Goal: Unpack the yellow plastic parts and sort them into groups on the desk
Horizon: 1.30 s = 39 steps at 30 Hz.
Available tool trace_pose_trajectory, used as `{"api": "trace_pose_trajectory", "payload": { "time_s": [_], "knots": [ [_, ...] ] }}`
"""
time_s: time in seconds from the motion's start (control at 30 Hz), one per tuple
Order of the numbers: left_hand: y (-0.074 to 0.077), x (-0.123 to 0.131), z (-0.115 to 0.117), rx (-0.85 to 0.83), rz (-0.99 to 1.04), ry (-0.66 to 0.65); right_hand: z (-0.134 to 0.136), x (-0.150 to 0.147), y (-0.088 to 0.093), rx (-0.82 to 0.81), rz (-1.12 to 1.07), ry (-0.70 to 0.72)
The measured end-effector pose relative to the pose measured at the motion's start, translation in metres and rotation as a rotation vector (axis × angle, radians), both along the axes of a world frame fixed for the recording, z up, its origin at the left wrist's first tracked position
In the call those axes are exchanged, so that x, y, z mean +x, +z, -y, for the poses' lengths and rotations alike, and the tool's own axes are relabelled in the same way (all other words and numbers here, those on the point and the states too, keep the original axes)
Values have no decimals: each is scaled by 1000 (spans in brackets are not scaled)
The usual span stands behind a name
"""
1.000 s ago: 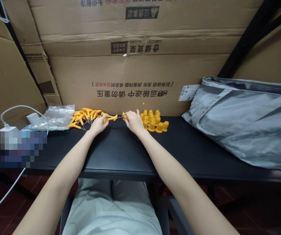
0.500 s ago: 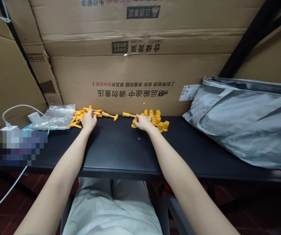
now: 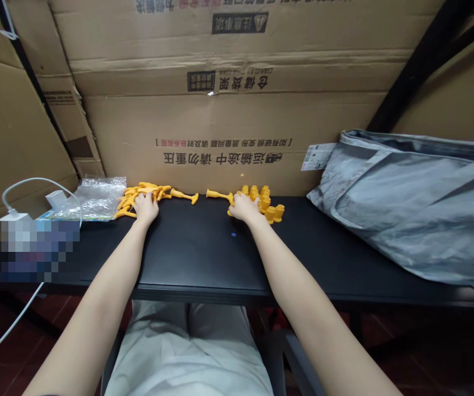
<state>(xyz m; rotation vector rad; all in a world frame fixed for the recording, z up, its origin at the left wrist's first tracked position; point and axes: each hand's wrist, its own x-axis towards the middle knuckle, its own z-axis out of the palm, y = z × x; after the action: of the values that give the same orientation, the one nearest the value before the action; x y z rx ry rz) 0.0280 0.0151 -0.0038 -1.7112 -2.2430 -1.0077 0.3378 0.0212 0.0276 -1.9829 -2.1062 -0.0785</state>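
Note:
At the edge of a pile of yellow plastic handle-shaped pieces (image 3: 127,204), my left hand (image 3: 146,209) has its fingers curled down; what lies under the fingertips is hidden. My right hand (image 3: 245,208) is closed at the left side of several small yellow cup-shaped pieces (image 3: 266,204), with a bit of a yellow piece showing at its fingertips. Between the hands lie two longer yellow pieces: one with a T-shaped end (image 3: 185,196) beside the pile, and another (image 3: 218,194) whose right end reaches my right hand.
A clear plastic bag (image 3: 100,198) and a white charger with a cable (image 3: 57,199) are at the left of the black table (image 3: 191,247). A large grey bag (image 3: 406,203) stands at the right. Cardboard (image 3: 220,121) walls the back. A small blue spot (image 3: 233,235) marks the tabletop.
My left hand has drawn back from the top of the pile to its near edge. My right hand has shifted slightly right, toward the cup-shaped pieces.

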Motion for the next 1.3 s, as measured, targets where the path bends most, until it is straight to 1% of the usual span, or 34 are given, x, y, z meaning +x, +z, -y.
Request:
{"api": "trace_pose_trajectory", "payload": {
  "time_s": [0.1, 0.23, 0.37, 0.5, 0.6, 0.73, 0.8, 0.9, 1.03, 1.17, 1.3],
  "knots": [
    [-4, -3, -2, 15, -2, 10, -3, 1, -3, 7, 1, 7],
    [-8, -7, -7, 52, 38, 7, -3, 1, -5, 63, 10, -3],
    [-10, -9, -12, 57, 76, -24, 2, -3, -1, 188, -9, 10],
    [-9, -8, -10, 79, 61, -33, 5, -9, 4, 322, -67, 70],
    [-7, -4, -7, 101, 22, -43, -3, -12, 5, 376, -150, 121],
    [-6, -1, -6, 97, 5, -58, -22, -20, 1, 412, -242, 172],
    [-5, 0, -6, 91, -2, -67, -32, -28, -3, 374, -239, 222],
    [-4, 1, -6, 110, -29, -70, -40, -47, -9, 228, -202, 276],
    [-2, 7, -3, 148, -73, -70, -46, -71, -16, 14, -167, 225],
    [2, 13, -1, 171, -102, -105, -50, -89, -20, -62, -100, 251],
    [4, 18, 1, 186, -117, -150, -51, -106, -22, -134, -125, 299]
  ]
}}
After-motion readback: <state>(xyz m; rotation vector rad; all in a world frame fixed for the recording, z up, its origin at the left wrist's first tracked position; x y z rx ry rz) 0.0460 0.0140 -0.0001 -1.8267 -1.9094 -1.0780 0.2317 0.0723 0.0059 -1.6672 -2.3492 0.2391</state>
